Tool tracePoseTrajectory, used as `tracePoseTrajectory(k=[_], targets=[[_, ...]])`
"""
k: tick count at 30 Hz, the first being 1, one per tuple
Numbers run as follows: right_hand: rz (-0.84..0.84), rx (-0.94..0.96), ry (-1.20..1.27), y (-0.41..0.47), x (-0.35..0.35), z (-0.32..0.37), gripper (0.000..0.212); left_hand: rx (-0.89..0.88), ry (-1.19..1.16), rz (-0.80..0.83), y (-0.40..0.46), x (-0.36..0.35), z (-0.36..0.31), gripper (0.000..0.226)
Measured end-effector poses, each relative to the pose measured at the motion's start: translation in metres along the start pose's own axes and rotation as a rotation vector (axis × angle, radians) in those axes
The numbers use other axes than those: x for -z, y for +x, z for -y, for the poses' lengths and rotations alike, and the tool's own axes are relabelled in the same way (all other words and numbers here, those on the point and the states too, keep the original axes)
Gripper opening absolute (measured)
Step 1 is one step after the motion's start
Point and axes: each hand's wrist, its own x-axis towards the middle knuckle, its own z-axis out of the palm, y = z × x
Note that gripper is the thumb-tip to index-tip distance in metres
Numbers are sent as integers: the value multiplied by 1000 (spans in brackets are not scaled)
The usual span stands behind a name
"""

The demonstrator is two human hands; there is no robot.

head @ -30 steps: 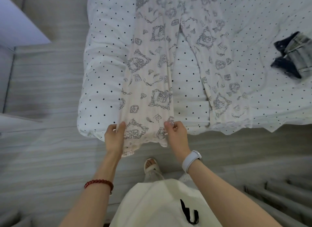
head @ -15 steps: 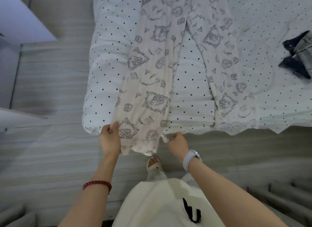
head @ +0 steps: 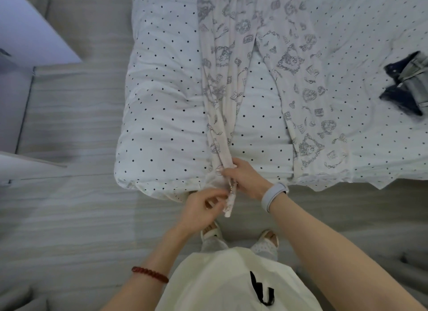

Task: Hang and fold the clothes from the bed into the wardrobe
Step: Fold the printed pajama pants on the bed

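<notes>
White patterned trousers point(head: 298, 62) lie spread on the dotted bed point(head: 162, 106), their two legs pointing at me. The left leg point(head: 222, 116) is gathered into a narrow strip that runs down to the bed's near edge. My right hand point(head: 245, 178) grips that strip just above its hem. My left hand point(head: 203, 208) pinches the hem end, which hangs past the mattress. The right leg point(head: 312, 134) lies flat and untouched.
A dark blue and grey garment point(head: 407, 83) lies bunched at the bed's right edge. A white wardrobe door or panel point(head: 30, 30) stands at the far left. Grey striped floor surrounds the bed; my feet are close to its near edge.
The left trouser leg, held flat by both corners a second ago, is now bunched narrow. My hands have come together at its hem, and the view has shifted slightly right.
</notes>
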Motion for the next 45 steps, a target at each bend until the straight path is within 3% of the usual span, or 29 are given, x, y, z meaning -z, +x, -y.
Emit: tracePoseTrajectory(k=[2, 6, 9, 12, 14, 18, 26, 32, 36, 41, 45], targets=[[-163, 30, -62, -4, 11, -1, 30, 59, -4, -119, 11, 5, -3, 22], [-305, 173, -314, -16, 40, -12, 27, 31, 267, -311, 60, 12, -25, 31], [-354, 272, -379, -23, 63, -14, 36, -188, 571, -197, 114, 3, -51, 53], [-398, 308, -428, -28, 92, -16, 34, -341, 947, 23, 164, -18, -80, 68], [-441, 310, -471, -31, 110, -18, 28, -341, 1160, 167, 191, -29, -94, 64], [-541, 284, -462, -30, 167, -28, 20, -317, 1447, 337, 243, -55, -129, 29], [-548, 13, -242, -8, 278, -73, 26, -333, 1412, 535, 326, -114, -179, 25], [-568, -11, -151, 3, 336, -85, 29, -449, 1264, 371, 355, -170, -201, 24], [-573, -91, -204, 14, 356, -100, 25, -639, 1295, 263, 364, -206, -201, 23], [-551, -235, -338, 25, 371, -107, 29, -585, 1408, 295, 384, -245, -186, 28], [-704, -330, -599, 26, 368, -97, 33, -549, 1388, 262, 396, -249, -173, 27]])
